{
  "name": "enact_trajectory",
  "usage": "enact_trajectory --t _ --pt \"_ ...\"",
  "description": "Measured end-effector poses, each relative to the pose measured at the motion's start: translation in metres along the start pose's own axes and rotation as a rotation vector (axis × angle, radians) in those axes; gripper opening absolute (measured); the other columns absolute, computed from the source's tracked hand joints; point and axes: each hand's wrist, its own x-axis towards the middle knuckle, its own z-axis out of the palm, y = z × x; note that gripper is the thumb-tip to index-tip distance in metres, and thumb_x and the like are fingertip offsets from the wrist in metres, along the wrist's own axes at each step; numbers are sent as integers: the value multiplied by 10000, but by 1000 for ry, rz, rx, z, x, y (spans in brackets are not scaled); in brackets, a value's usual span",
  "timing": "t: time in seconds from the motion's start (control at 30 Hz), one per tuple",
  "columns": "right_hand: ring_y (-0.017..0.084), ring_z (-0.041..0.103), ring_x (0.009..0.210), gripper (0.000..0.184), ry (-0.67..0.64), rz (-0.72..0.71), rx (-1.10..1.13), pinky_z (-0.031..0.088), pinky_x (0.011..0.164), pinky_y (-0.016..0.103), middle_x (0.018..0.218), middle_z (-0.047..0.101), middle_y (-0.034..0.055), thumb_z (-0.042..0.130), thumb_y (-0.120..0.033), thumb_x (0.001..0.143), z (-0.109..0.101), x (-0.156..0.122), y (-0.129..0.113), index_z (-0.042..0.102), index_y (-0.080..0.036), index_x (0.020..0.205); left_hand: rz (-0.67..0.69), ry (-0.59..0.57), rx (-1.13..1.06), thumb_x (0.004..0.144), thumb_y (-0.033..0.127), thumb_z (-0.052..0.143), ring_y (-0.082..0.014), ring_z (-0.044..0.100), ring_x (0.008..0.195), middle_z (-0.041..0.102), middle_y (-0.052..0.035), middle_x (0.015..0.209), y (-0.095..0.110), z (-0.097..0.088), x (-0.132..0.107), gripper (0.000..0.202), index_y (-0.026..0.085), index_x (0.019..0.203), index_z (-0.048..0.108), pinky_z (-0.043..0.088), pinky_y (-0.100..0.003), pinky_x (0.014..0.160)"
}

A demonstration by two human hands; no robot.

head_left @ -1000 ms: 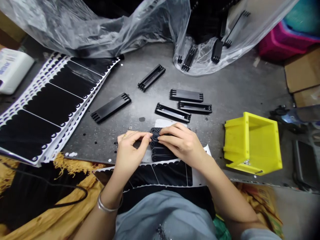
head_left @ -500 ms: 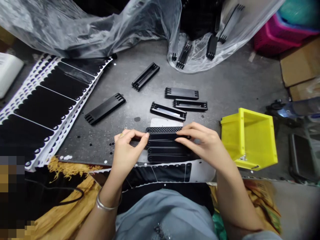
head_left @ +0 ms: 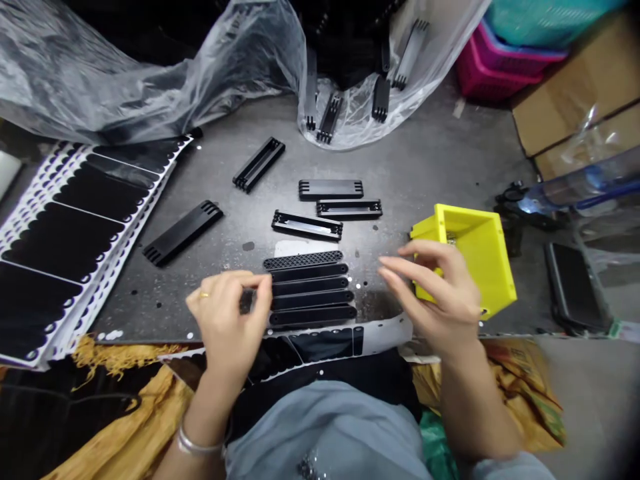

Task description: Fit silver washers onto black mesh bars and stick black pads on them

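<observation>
Several slim black plastic bars with rounded ends (head_left: pixel 315 299) lie side by side in a stack of rows at the front of the table. Behind them is one more bar with a lattice-patterned face (head_left: pixel 303 260). My left hand (head_left: pixel 233 310) is at the left ends of the rows, thumb and forefinger pinched together; whatever is between the tips is hidden. To the right of the bars, my right hand (head_left: pixel 437 293) is off the surface with fingers apart and nothing visible in it. It partly covers a yellow bin (head_left: pixel 475 260) with small shiny bits inside.
Black slotted housings (head_left: pixel 307 225) lie about the middle of the table. A clear plastic bag (head_left: pixel 350 133) holding more of them is at the back. Printed black sheets (head_left: pixel 95 193) are stacked at left. A dark phone (head_left: pixel 575 283) lies on the right.
My right hand has let go of the bars and moved right, toward the yellow bin. My left hand stays by their left ends. The view has turned, shifting the scene leftward.
</observation>
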Motion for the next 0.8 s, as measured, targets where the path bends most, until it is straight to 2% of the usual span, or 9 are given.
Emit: enact_trajectory --t 0.07,0.13,0.23,0.37,0.47,0.57,0.63,0.7,0.8 --pt "240 644 1072 259 -219 -18 25 450 925 435 1168 710 56 750 -288 946 -20 -17 -1 713 -274 1202 171 -76 -82 994 228 649 -217 677 987 767 -22 992 25 4 -12 43 235 1018 684 360 -413 1002" --pt "214 665 1058 193 -398 -35 120 417 958 436 1081 755 13 684 -272 996 -31 -34 -2 691 -277 1189 284 -287 -212 990 258 678 -220 666 1068 770 -24 1089 46 11 -23 206 235 1193 655 343 -398 1019" --pt "181 679 1015 184 -295 6 194 393 1003 441 1007 776 -19 596 -150 1027 -33 -50 -5 689 -275 1125 318 -494 -319 998 275 681 -195 652 998 770 20 1032 64 20 -31 174 247 1169 660 317 -379 975" --pt "260 615 1229 204 -162 -13 -8 271 1134 549 1272 743 26 686 -248 992 -21 -59 -20 727 -316 1180 257 -570 -398 1042 183 572 -162 597 836 726 39 887 69 17 -27 129 229 965 664 319 -366 878" --pt "251 629 1140 233 -88 -70 -49 384 1035 496 1253 748 50 680 -242 991 -17 -67 -28 735 -293 1212 250 -557 -396 1051 162 519 -160 575 785 690 23 827 70 14 -29 194 211 922 655 328 -366 842" --pt "231 656 1040 261 -122 -158 119 479 930 452 1137 768 25 613 -167 1001 -29 -83 -26 753 -307 1171 242 -384 -299 1039 159 539 -151 544 691 660 21 745 72 22 -43 194 195 881 645 326 -365 783" --pt "245 689 1073 279 -154 -43 372 555 918 453 1167 735 36 629 -141 976 -46 -92 -20 749 -313 1160 264 -262 -194 1031 167 572 -147 547 667 679 23 745 72 29 -51 155 203 917 671 315 -371 774" --pt "238 743 1010 307 -41 202 640 632 848 440 1220 677 51 617 -118 973 -60 -94 -14 720 -316 1184 313 -203 -107 1028 217 610 -159 614 745 733 11 846 69 32 -52 102 235 1059 705 324 -382 828" --pt "175 750 789 363 171 394 775 665 710 391 1204 621 45 640 -90 947 -65 -80 -10 690 -325 1220 362 -245 -14 942 525 709 -292 641 1177 710 -124 1296 51 27 -31 592 220 1430 571 331 -452 1043"
